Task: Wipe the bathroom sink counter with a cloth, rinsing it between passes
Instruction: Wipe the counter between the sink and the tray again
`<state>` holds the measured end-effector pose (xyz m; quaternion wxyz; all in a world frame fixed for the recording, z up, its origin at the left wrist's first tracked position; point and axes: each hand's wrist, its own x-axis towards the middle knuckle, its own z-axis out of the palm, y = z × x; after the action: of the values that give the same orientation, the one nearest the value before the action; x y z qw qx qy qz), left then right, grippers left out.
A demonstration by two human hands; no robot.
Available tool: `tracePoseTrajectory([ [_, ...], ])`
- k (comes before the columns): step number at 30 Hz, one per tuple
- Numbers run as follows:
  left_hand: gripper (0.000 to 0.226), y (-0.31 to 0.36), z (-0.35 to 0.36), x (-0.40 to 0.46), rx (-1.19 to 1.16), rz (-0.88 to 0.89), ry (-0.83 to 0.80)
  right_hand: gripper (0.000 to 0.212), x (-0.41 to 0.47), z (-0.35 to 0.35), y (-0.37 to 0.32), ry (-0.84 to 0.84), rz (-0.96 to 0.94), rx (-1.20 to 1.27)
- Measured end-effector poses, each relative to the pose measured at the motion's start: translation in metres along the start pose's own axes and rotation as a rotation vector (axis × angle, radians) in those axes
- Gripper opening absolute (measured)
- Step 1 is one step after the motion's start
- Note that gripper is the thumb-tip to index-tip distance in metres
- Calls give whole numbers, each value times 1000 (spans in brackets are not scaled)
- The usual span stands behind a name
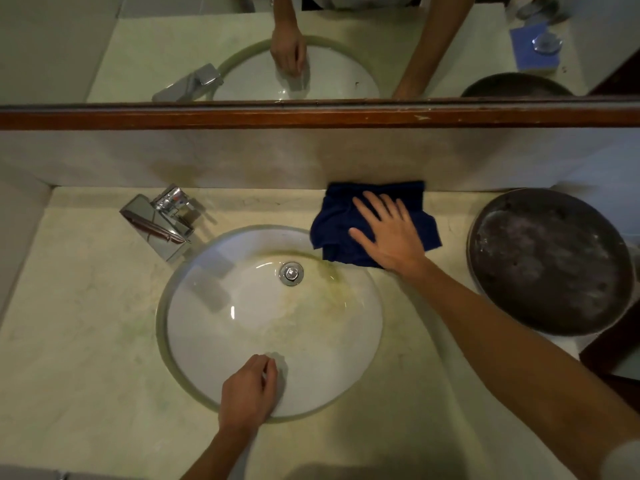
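Observation:
A dark blue cloth (337,221) lies crumpled on the pale marble counter (86,306), behind the sink's right side and against the back wall. My right hand (388,230) presses flat on the cloth with straight, spread fingers. My left hand (249,389) rests on the near rim of the round white sink (277,327), fingers curled over the edge and holding nothing. The basin shows yellowish stains around its chrome drain (291,273).
A chrome tap (161,221) stands at the sink's back left. A large round dark metal pan (550,261) sits on the counter at the right. A wood-framed mirror (311,114) runs above the backsplash, reflecting both arms.

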<state>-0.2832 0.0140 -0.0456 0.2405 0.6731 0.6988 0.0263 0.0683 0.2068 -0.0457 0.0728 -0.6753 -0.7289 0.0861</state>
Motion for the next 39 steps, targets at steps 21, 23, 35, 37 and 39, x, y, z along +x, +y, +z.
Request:
tracePoseTrajectory([
  [21,27,2,-5,-1,-46,84,-6,86,-51,-4,-5,-1,417,-29],
  [23,29,1,-5,-1,-39,100,-7,85,-75,-4,-12,-17,404,-22],
  [35,36,-4,-3,-5,-28,130,12,80,-248,-15,9,-107,225,-59],
  [37,38,-3,-4,-6,-30,129,18,80,-276,-20,21,-114,218,-51],
  [39,40,-3,-4,-6,-30,132,23,80,-301,-25,35,-122,214,-44],
])
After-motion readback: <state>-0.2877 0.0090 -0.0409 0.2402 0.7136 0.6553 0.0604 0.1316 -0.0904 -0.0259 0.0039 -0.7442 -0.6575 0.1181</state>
